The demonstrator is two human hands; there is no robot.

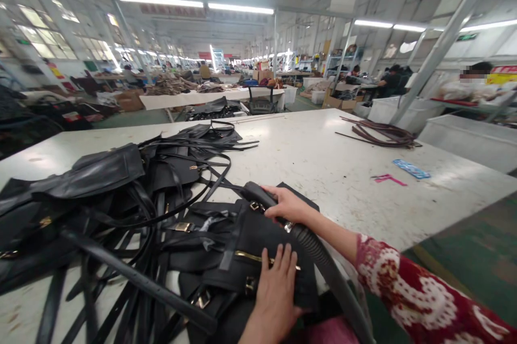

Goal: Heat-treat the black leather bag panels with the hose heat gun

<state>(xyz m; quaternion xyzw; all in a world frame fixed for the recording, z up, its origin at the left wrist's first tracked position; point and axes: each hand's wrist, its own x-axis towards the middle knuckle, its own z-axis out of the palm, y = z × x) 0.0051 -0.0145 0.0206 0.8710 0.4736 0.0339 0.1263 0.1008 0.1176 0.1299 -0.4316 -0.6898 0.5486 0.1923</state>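
Note:
A black leather-look bag (262, 236) with a gold zipper and gold buckles lies in front of me on the white table. My left hand (277, 285) is spread flat on it, fingers apart over the zipper, holding nothing. My right hand (288, 204) is wrapped round the dark nozzle (254, 193) of a black ribbed hose (323, 258), near its metal clamp. The nozzle is over the bag's far edge; I cannot tell if it touches. The hose runs down to the bottom edge. Black straps (137, 274) with buckles lie left of the bag.
More black bags (100, 172) are heaped along the left of the white table (307, 145). Brown straps (383, 134), pink snips (390, 178) and a blue patterned packet (411, 168) lie at the right. A chair (264, 99) and another table stand beyond. People work in the background.

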